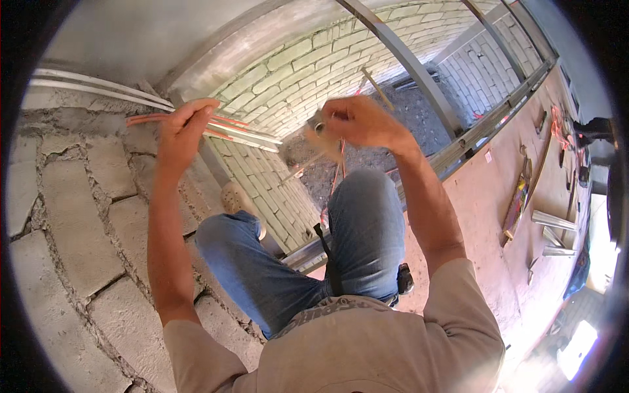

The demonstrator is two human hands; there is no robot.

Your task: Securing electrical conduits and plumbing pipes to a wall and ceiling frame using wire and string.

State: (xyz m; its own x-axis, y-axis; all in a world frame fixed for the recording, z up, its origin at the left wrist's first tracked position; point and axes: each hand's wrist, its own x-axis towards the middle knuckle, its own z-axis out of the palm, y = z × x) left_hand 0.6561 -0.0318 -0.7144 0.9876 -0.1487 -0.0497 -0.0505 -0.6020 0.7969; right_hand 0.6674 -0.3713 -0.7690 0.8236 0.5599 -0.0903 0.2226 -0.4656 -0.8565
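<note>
My left hand (187,128) is closed with thumb and fingers pinched around thin red wires (145,119), which stick out on both sides of it. White conduit pipes (105,92) run from the wall at the left past this hand and end at its right. My right hand (367,121) is curled, its fingertips smeared by motion. At those fingers shows a small grey round thing (319,126) with a dark hole; blur hides its kind. The two hands are apart, above my bent knees.
Below lies a brick-walled pit (301,78) with rubble on its floor. Metal beams (406,59) cross above it. A pinkish board (472,216) at the right bears a spirit level (517,203), short metal profiles (555,232) and other tools. Rough block masonry (85,216) stands at the left.
</note>
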